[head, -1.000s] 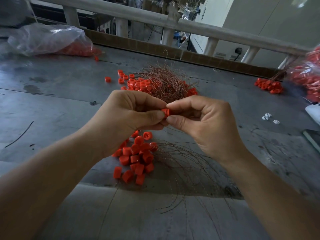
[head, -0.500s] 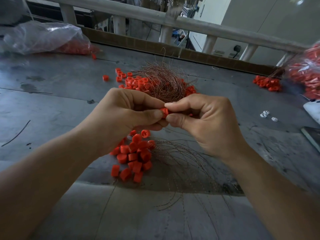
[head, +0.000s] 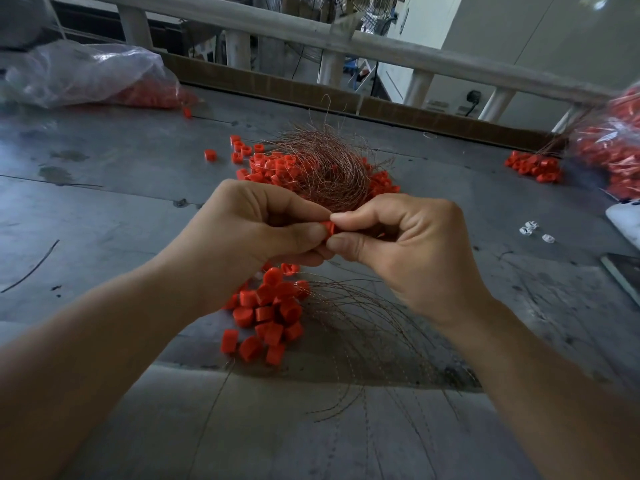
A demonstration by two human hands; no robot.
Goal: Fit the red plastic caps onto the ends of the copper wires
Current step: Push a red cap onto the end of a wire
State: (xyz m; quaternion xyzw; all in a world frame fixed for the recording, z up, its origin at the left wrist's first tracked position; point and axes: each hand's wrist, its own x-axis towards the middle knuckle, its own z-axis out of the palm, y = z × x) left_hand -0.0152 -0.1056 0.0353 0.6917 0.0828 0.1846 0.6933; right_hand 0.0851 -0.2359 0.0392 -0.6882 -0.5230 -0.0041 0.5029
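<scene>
One red cap (head: 328,227) is pinched between the thumb and forefinger tips of both hands, held above the grey table. My left hand (head: 249,233) grips it from the left, my right hand (head: 405,244) from the right. Any wire inside the right fist is hidden by the fingers. Below the hands lies a pile of loose red caps (head: 266,317) beside a fan of bare copper wires (head: 360,327). Behind the hands a tangled heap of copper wires (head: 325,168) lies over more red caps.
A clear bag of red caps (head: 90,77) lies at the back left, another bag (head: 613,150) at the right edge with a small cap cluster (head: 533,166) beside it. Small white pieces (head: 533,232) sit at right. A railing (head: 346,39) runs behind the table (head: 104,202).
The hands stay together on the cap with only small finger shifts. The camera view has tilted slightly, so the scene sits a little lower left.
</scene>
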